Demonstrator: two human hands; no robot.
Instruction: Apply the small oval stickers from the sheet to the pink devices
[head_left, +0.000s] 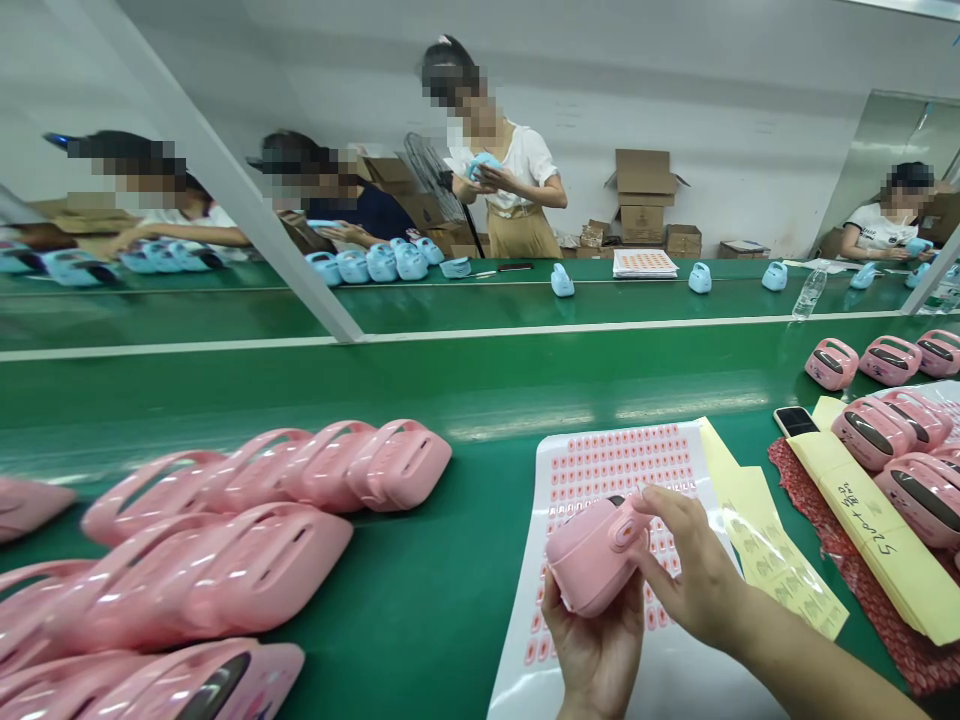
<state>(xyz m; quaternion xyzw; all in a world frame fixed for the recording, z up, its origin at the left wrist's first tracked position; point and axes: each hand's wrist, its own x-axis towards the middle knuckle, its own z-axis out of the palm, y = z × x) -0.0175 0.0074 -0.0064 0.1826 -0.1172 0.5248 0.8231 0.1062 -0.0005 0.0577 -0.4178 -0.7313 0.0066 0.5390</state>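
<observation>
My left hand point(596, 640) cups a small pink plastic case with a carry handle point(592, 560) from below, holding it tilted above a white sticker sheet point(551, 590). My right hand point(694, 570) is at the case's right end, thumb and fingers closed around the edge beside a small oval sticker point(624, 532) with a reddish centre. The sheet carries rows of similar small pink and red stickers. Fingers hide part of the case, and its dark front window is mostly turned away.
Rows of pink cases point(262, 560) stand at left, more point(874, 430) at right. Yellow backing sheets point(772, 540), a marked yellow stack point(877, 530), red bubble wrap point(806, 500) and a phone point(795, 422) lie right. Across the green conveyor point(465, 370), several people handle blue cases point(382, 262).
</observation>
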